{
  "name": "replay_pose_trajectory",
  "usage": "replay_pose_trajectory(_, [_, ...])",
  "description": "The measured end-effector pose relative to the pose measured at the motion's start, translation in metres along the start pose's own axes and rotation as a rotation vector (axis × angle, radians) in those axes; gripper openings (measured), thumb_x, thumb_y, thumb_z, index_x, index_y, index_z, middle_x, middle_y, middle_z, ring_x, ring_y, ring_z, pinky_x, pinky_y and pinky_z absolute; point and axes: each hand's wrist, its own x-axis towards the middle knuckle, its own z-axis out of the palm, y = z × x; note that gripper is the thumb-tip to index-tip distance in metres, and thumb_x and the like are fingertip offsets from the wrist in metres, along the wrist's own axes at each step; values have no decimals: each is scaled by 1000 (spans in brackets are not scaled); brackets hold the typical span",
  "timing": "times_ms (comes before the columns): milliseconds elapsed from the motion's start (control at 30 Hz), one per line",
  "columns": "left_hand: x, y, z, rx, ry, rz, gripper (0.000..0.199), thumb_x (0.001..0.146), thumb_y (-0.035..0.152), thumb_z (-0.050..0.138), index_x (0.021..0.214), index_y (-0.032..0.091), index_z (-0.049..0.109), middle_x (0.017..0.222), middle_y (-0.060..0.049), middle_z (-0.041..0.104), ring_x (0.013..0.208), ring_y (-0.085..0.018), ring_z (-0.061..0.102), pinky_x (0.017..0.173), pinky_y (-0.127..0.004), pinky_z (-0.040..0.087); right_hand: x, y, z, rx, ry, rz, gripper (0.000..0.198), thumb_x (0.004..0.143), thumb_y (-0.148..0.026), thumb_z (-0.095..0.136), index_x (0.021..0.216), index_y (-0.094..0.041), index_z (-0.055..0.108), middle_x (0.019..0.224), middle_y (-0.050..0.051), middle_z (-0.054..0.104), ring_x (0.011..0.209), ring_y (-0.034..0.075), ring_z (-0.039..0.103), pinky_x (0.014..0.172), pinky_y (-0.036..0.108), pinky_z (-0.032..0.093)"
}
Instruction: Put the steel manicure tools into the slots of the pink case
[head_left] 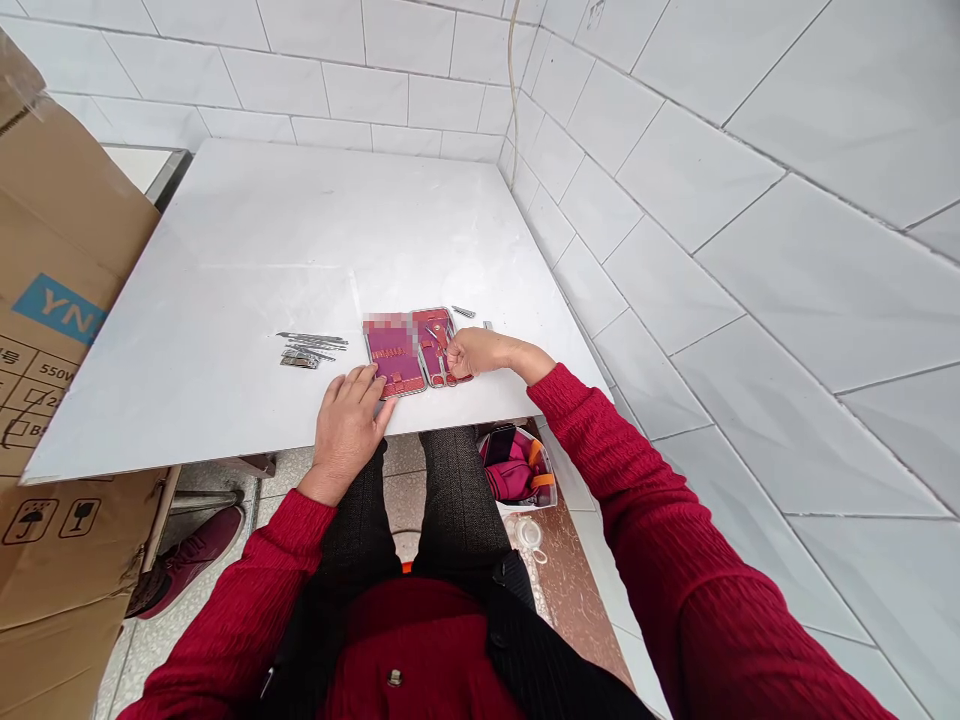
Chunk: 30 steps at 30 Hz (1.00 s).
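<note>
A manicure case (pixel 397 378) lies unfolded on the white table, with a red and purple inside and a row of small loops on its left panel. Small scissors (pixel 439 378) sit in its right panel. My left hand (pixel 351 415) rests flat at the near left corner of the case, fingers stretched onto its edge. Over the right panel, my right hand (pixel 480 352) is closed with its fingers pinched together; what they grip is hidden. Several slim metal tools (pixel 315 342) lie in a pile left of the case, beside a nail clipper (pixel 298 358).
Another small metal piece (pixel 463 311) lies just beyond the case's right side. Cardboard boxes (pixel 67 220) stand against the table's left side. A tiled wall (pixel 675 260) closes off the right. Below the table is a bin-like container (pixel 551 490) holding pink cloth and a phone.
</note>
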Motion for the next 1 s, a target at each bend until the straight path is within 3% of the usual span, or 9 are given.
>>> replay_pose_trajectory(233, [1,0,0,30,7,20,39,106,39,45,125,14,68,143,-18,64,135,-34,58,114,-53,43,-22,9,2,266,-134,16,6,63,-12,64,62,-17,67,56,-5,61,53,9,53,59,23,44])
replay_pose_trajectory(467, [1,-1,1,40,17,28,37,105,38,47,123,14,68,141,-19,65,133,-34,59,113,-52,43,-47,47,-7,347,15,139,4,64,-14,68,65,-17,67,52,-7,54,52,9,49,57,22,41])
replay_pose_trajectory(700, [1,-2,2,52,21,31,37,105,38,47,124,13,68,141,-19,65,133,-34,59,113,-53,43,-37,65,-10,86,193,255,9,75,-12,67,67,-17,70,54,-4,59,56,11,55,59,22,40])
replay_pose_trajectory(867, [0,-2,1,67,22,36,38,105,37,48,124,12,69,141,-19,65,133,-35,59,114,-53,43,-31,52,-5,-257,298,334,10,80,-13,69,75,-19,75,84,4,77,76,17,66,60,25,37])
replay_pose_trajectory(1000, [1,-1,1,63,18,40,38,106,37,47,124,12,69,141,-19,65,132,-35,60,114,-53,44,-30,49,0,-279,321,364,6,84,-21,71,81,-20,76,97,5,79,84,18,69,62,26,37])
